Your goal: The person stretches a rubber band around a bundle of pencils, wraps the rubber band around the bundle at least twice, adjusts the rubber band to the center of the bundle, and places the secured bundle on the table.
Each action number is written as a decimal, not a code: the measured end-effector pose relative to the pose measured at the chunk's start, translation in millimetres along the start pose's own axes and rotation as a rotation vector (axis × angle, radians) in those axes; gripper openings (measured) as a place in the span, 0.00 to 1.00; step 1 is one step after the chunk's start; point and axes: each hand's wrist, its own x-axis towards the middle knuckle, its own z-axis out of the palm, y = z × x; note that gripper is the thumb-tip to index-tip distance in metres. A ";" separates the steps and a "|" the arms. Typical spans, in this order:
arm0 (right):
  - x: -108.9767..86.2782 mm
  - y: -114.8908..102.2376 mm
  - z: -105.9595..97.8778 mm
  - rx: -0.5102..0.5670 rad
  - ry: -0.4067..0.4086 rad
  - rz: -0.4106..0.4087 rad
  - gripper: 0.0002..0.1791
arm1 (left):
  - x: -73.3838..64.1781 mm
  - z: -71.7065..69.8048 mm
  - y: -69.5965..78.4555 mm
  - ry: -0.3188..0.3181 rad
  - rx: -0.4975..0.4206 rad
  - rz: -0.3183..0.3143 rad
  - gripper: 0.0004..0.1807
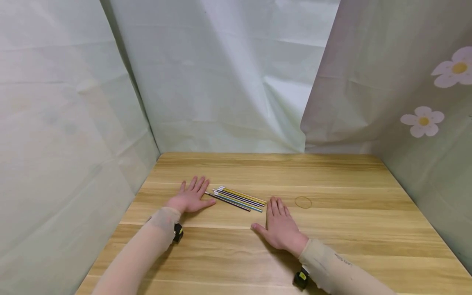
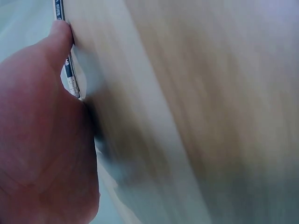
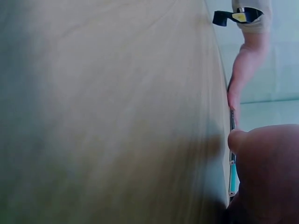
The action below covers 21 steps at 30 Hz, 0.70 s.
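Several pencils (image 1: 239, 198) lie side by side on the wooden table in the head view, yellow, dark and blue, white ends toward the upper left. Flat on the table to their left rests my left hand (image 1: 190, 199), fingers spread, thumb near the closest dark pencil. In the left wrist view a dark pencil (image 2: 70, 74) with a white eraser shows behind the thumb. At the pencils' other end my right hand (image 1: 281, 228) lies palm down, fingers straight, thumb out to the side. The right wrist view shows a teal pencil end (image 3: 232, 177) beside that hand. Neither hand grips anything.
A thin yellow rubber band (image 1: 311, 202) lies on the table (image 1: 228, 262) to the right of my right hand. Pale cloth sheets (image 1: 221, 82) hang along the table's back and sides, the right one printed with flowers. Each wrist carries a small black device (image 1: 300, 279).
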 end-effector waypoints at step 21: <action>5.2 -7.4 -0.1 -0.035 -0.011 0.026 0.58 | 9.3 1.9 17.0 -0.026 0.030 0.017 0.63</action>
